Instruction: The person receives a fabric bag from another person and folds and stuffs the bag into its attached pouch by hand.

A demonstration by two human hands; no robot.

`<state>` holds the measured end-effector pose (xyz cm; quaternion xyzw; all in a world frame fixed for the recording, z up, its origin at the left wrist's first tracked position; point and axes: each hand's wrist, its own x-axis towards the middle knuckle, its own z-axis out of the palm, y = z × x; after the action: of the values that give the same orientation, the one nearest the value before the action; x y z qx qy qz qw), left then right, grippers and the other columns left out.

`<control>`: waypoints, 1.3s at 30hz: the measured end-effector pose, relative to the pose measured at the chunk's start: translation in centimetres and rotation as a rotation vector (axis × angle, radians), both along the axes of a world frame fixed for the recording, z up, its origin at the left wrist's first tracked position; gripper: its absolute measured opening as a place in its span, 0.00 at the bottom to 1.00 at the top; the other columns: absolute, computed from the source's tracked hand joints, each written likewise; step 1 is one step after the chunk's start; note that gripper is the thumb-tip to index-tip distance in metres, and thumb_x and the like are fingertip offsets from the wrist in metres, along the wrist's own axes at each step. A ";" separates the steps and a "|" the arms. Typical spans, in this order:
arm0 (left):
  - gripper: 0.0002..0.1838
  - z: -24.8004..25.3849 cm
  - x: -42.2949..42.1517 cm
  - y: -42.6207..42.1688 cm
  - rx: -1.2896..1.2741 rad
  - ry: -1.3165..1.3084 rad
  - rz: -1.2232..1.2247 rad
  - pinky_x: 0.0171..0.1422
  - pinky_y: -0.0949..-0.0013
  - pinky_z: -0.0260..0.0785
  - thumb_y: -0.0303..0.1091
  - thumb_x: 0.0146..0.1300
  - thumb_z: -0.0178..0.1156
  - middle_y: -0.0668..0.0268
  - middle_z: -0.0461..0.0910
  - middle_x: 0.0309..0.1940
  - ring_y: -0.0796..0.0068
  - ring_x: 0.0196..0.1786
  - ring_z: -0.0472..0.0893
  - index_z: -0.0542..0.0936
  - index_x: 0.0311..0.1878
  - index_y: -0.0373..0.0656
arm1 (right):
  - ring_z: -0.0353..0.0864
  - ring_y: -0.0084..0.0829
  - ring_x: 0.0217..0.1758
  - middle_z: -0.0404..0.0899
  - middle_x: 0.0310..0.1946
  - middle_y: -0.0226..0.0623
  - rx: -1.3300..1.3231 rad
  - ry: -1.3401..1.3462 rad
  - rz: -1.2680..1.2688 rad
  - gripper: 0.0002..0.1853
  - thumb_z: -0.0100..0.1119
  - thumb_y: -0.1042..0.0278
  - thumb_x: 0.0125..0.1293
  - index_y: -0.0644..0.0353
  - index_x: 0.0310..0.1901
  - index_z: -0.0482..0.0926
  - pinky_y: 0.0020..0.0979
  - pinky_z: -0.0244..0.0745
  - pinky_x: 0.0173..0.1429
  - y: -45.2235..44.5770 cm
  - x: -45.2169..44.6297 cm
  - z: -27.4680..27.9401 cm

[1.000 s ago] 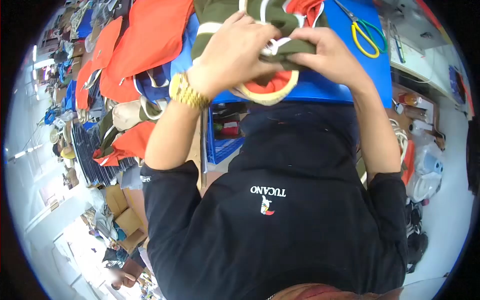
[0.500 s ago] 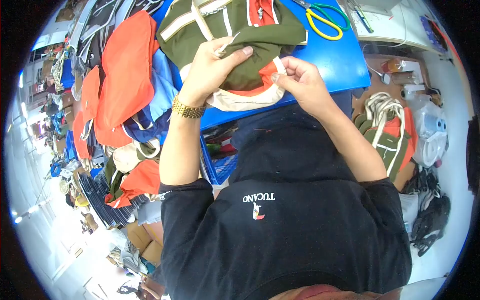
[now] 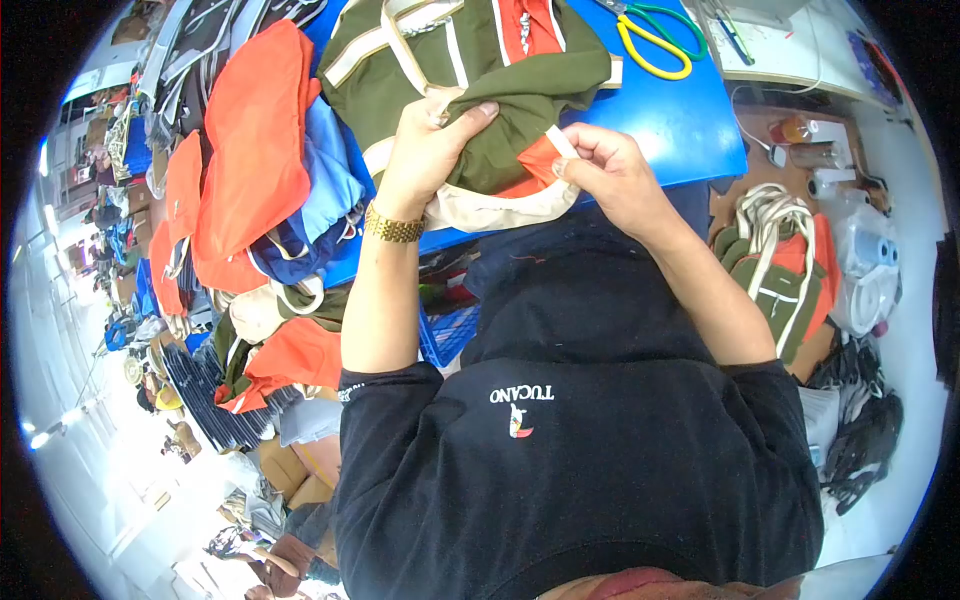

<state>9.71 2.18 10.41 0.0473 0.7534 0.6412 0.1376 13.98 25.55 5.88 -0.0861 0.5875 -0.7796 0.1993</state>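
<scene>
An olive-green fabric bag with orange panels and cream straps lies on the blue table. My left hand is closed on the bag's fabric, its thumb pressed on the green cloth. Opposite it, my right hand pinches the cream edge band near an orange part of the bag. Between the hands, a cream strip curves along the near edge of the bag. The fingers of my left hand are partly hidden by the cloth.
Scissors with yellow and green handles lie at the table's far right. Orange fabric pieces are piled on the left, beside light-blue cloth. More green and orange bags with cream straps sit low on the right.
The view has shifted slightly. Both hands keep their grip on the bag, and the cream edge between them has hardly changed.
</scene>
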 end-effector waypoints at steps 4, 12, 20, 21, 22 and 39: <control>0.13 1.2 0.8 0.7 -0.139 0.108 0.011 0.54 0.71 0.76 0.33 0.68 0.71 0.65 0.88 0.44 0.78 0.47 0.84 0.88 0.51 0.35 | 0.77 0.12 0.35 0.83 0.34 0.25 0.083 0.015 0.003 0.08 0.62 0.74 0.70 0.67 0.46 0.83 0.21 0.73 0.40 0.1 -0.6 0.3; 0.16 3.9 2.9 4.7 -0.700 1.183 -0.402 0.46 0.61 0.73 0.37 0.53 0.77 0.67 0.77 0.28 0.63 0.37 0.81 0.83 0.41 0.43 | 0.86 0.46 0.56 0.86 0.54 0.49 0.455 0.593 -0.364 0.21 0.68 0.66 0.65 0.67 0.57 0.81 0.42 0.80 0.61 -0.9 -2.7 -0.3; 0.21 7.3 6.6 5.5 -0.864 0.770 -0.366 0.46 0.63 0.76 0.43 0.65 0.71 0.61 0.86 0.41 0.62 0.41 0.85 0.83 0.55 0.39 | 0.80 0.33 0.63 0.82 0.61 0.42 0.029 0.446 -0.523 0.24 0.66 0.75 0.67 0.68 0.64 0.78 0.36 0.73 0.69 -0.8 -3.5 0.5; 0.18 7.3 6.4 5.2 -0.779 0.756 -0.329 0.47 0.62 0.77 0.40 0.66 0.70 0.59 0.86 0.42 0.60 0.42 0.86 0.83 0.54 0.40 | 0.80 0.33 0.63 0.82 0.61 0.42 -0.002 0.418 -0.521 0.23 0.66 0.75 0.67 0.68 0.64 0.78 0.36 0.73 0.70 -1.0 -3.4 0.2; 0.16 7.3 5.8 4.8 -0.697 0.744 -0.289 0.48 0.61 0.77 0.37 0.67 0.68 0.58 0.86 0.43 0.59 0.43 0.86 0.84 0.53 0.40 | 0.80 0.33 0.64 0.82 0.61 0.42 -0.036 0.393 -0.517 0.23 0.65 0.75 0.68 0.67 0.64 0.78 0.36 0.72 0.71 -1.2 -3.3 0.2; 0.11 4.9 3.2 3.3 -0.770 0.621 -0.018 0.41 0.62 0.78 0.33 0.63 0.70 0.57 0.88 0.36 0.62 0.34 0.87 0.87 0.47 0.41 | 0.86 0.22 0.47 0.88 0.46 0.33 -0.078 0.236 -0.288 0.11 0.59 0.82 0.70 0.68 0.51 0.84 0.28 0.81 0.53 -0.6 -2.6 1.7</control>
<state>12.90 5.43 15.28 0.1885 0.9407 0.2705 -0.0801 11.42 24.95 7.54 -0.0997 0.5821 -0.8069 0.0120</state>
